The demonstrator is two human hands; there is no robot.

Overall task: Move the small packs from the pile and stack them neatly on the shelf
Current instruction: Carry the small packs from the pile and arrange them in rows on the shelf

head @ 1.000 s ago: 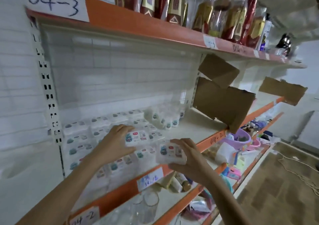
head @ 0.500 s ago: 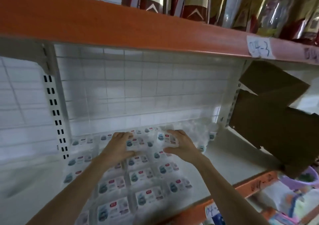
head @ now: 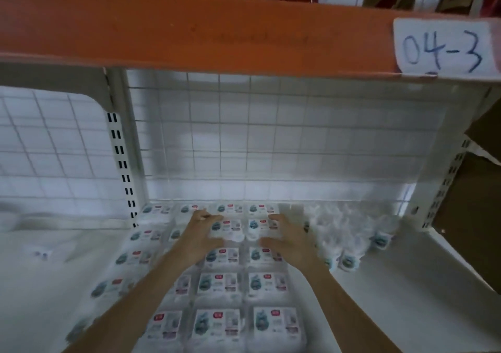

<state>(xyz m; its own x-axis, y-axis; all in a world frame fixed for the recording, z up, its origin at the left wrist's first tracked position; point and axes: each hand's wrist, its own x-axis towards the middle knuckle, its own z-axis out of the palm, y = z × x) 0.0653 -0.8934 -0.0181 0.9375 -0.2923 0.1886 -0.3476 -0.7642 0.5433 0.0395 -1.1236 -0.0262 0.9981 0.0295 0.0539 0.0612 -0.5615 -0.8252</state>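
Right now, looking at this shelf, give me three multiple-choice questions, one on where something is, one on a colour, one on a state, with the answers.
1. Where is the loose pile of packs relative to the tidy rows of packs?
A. to their right
B. to their left
C. on the shelf above

2. What colour is the front edge of the upper shelf?
A. blue
B. orange
C. green

3. What are the left hand and right hand doing?
A. hanging below the shelf
B. lifting a cardboard box
C. resting on packs near the back of the rows

Answers: 1 A, the jumbled packs lie right of the rows, near the right upright. 2 B, the beam bearing the 04-3 label is orange. 3 C, both hands lie spread over packs in the rear rows.
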